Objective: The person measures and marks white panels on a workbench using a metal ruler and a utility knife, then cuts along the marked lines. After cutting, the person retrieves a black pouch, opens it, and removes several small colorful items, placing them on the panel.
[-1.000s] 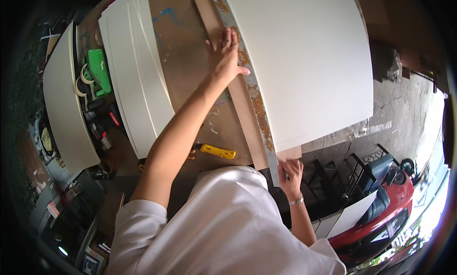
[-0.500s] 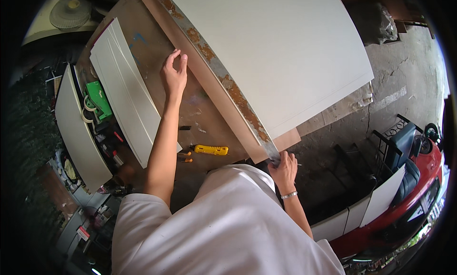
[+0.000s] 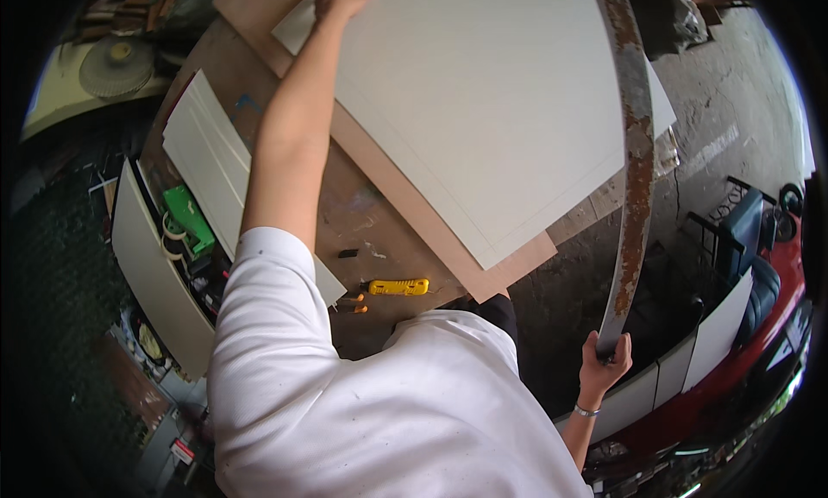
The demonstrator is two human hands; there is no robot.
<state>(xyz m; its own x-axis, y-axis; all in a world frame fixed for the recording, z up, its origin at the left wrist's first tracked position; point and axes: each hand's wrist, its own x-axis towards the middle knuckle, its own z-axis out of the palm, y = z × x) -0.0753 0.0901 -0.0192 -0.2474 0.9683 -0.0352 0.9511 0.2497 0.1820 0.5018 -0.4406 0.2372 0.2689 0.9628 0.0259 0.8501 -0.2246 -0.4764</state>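
Observation:
My right hand (image 3: 606,366) is closed around the near end of a long flat metal bar (image 3: 636,153), grey with patchy brown rust. The bar rises away from me across the right part of a large white board (image 3: 483,93). Faint pencil-like lines run near the board's edges. Under it lies a light brown sheet (image 3: 414,226), sticking out at the left and near sides. My left hand (image 3: 338,1) reaches to the far left edge of the white board, thumb stretched out; its other fingers are partly cut off by the picture's upper edge.
A yellow utility knife (image 3: 398,287), orange-tipped tools (image 3: 354,304) and a small black piece (image 3: 348,253) lie on the brown worktable (image 3: 354,205). White panels (image 3: 203,144) and a green tool (image 3: 188,218) are at left. A red car (image 3: 733,394) and blue seat (image 3: 746,226) stand at right.
My right hand has swung the metal bar off the board's left edge toward the right. My left hand has moved farther forward, onto the white board's edge.

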